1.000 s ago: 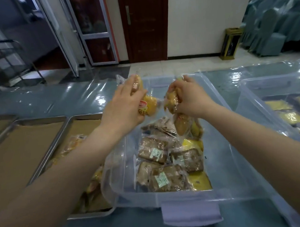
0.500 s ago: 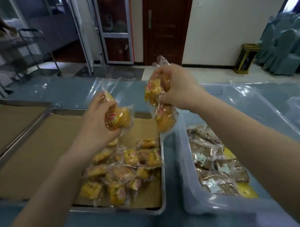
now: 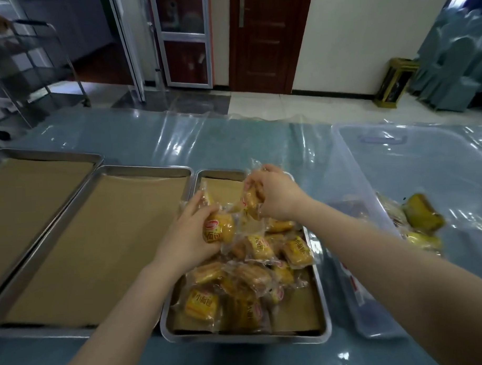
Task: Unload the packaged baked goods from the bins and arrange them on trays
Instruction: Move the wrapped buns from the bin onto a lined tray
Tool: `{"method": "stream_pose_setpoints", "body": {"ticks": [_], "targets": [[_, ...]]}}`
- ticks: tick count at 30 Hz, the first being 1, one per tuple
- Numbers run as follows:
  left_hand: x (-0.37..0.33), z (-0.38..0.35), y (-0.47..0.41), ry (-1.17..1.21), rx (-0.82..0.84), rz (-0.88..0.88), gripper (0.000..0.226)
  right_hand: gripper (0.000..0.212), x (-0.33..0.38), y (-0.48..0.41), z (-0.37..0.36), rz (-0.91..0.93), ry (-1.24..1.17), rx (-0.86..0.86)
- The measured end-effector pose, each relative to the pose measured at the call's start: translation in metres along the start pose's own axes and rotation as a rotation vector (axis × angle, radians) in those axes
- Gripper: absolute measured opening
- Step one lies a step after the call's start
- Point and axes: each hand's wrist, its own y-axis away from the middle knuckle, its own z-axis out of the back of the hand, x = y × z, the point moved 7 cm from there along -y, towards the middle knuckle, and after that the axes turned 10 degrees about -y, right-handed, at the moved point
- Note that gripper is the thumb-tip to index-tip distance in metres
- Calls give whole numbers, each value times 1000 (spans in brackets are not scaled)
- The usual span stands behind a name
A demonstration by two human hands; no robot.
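Observation:
My left hand (image 3: 188, 236) grips a wrapped yellow bun (image 3: 219, 231) low over the steel tray (image 3: 322, 310). Several wrapped yellow buns (image 3: 254, 277) lie heaped in that tray on brown paper. My right hand (image 3: 278, 196) holds wrapped buns (image 3: 251, 199) by their clear wrappers, just above the far part of the heap. A clear plastic bin (image 3: 375, 300) stands right of the tray, with packaged baked goods (image 3: 422, 217) inside, mostly hidden by my right arm.
Two larger steel trays lined with brown paper (image 3: 94, 242) (image 3: 30, 195) lie to the left. Clear film covers the blue table (image 3: 233, 139). Beyond the table are a metal cart (image 3: 33, 69), a door and a small bin (image 3: 394, 81).
Both hands carried the wrapped buns from the clear bin leftward and lowered them to the heap in the tray. The view swung left with them.

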Motion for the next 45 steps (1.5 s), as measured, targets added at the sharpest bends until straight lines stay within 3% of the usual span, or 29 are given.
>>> {"method": "stream_pose_setpoints", "body": {"ticks": [8,14,21,24,28,34,38,42,45], "targets": [[16,-37,4,-35,116,12,78,53,-56,4,-46,-180,-80,123],[36,-35,9,-28,100,79,76,54,-48,-11,-57,-114,-205,57],[97,16,26,13,-121,158,78,60,37,-34,-96,94,-439,36],[149,47,39,-1,-226,229,78,58,84,-46,-130,163,-503,66],[243,89,61,3,-328,333,73,62,149,-70,-196,123,-706,111],[407,140,107,-77,-259,490,77,57,286,-123,-319,171,-817,132],[483,153,124,-83,-169,575,79,55,336,-149,-389,150,-712,171],[525,144,127,-121,-51,610,102,59,358,-172,-429,222,-481,246],[541,131,130,-163,102,599,109,84,365,-180,-455,242,-272,410]]}}
